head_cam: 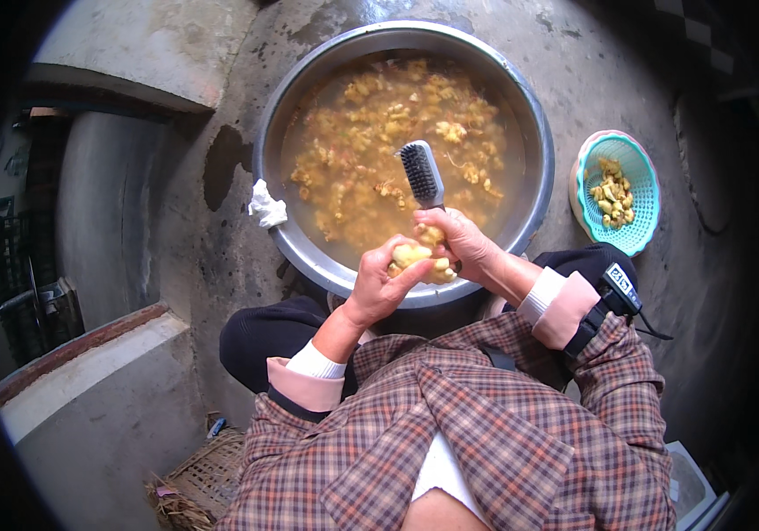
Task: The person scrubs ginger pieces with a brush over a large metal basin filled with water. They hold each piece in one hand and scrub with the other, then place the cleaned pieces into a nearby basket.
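Above the near rim of a large metal basin (539,159), my left hand (376,275) grips a knobby piece of ginger root (409,255). My right hand (466,242) is closed around the dark handle of a scrubbing brush (422,174), whose black bristles point up and to the left. Its fingers also touch the ginger, so both hands meet at the piece. Cloudy brown water (353,226) fills much of the basin. Many ginger roots (396,119) lie in that water, a few of them breaking the surface.
Right of the basin, a turquoise plastic basket (648,206) nested in a pink one holds several ginger pieces (612,196). A crumpled white wad (267,204) rests on the basin's left rim. Concrete walls (107,391) stand at left. A woven basket (204,478) lies at lower left.
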The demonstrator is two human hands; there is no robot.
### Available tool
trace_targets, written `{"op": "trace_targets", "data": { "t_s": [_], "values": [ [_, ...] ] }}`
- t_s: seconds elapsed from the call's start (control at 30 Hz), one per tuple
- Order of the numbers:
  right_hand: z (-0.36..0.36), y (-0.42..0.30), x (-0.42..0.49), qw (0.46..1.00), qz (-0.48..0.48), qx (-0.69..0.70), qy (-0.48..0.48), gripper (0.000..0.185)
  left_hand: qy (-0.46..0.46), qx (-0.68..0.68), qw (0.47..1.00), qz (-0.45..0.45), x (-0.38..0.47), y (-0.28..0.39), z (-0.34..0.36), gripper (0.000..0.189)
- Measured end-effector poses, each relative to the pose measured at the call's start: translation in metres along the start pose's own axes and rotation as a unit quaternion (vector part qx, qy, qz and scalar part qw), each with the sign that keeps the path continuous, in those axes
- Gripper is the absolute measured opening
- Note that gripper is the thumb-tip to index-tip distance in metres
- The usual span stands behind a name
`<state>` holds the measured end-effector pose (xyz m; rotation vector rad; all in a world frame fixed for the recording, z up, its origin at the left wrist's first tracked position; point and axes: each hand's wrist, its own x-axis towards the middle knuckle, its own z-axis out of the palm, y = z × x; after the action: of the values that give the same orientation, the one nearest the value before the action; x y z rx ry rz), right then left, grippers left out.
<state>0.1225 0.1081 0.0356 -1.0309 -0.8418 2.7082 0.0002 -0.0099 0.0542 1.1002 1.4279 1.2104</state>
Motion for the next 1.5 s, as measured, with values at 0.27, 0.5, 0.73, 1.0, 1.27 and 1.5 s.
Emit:
{"op": "trace_targets", "data": {
  "t_s": [0.27,0.5,0.73,1.0,1.27,1.5],
  "values": [
    [-0.001,-0.005,0.006,0.999,0.000,0.043,0.001,0.027,0.039,-0.037,0.998,0.010,0.004,0.001,0.003,0.018],
    [-0.016,-0.001,0.018,1.000,-0.019,0.010,-0.015,0.026,0.051,-0.026,0.997,-0.058,0.003,-0.021,-0.002,0.024],
    [-0.117,0.054,0.091,0.825,0.012,-0.522,0.215,0.033,0.044,0.294,0.920,-0.257,0.028,-0.162,0.002,0.043],
    [-0.174,0.109,0.120,0.659,-0.058,-0.712,0.235,0.037,0.076,0.309,0.889,-0.329,0.033,-0.226,-0.006,0.053],
    [-0.153,0.079,0.142,0.963,0.007,-0.192,0.190,0.019,0.095,0.285,0.922,-0.245,0.055,-0.213,0.001,0.031],
    [-0.128,0.040,0.124,0.990,0.036,0.131,0.037,0.026,0.111,-0.084,0.969,-0.203,0.070,-0.192,0.007,0.023]
  ]
}}
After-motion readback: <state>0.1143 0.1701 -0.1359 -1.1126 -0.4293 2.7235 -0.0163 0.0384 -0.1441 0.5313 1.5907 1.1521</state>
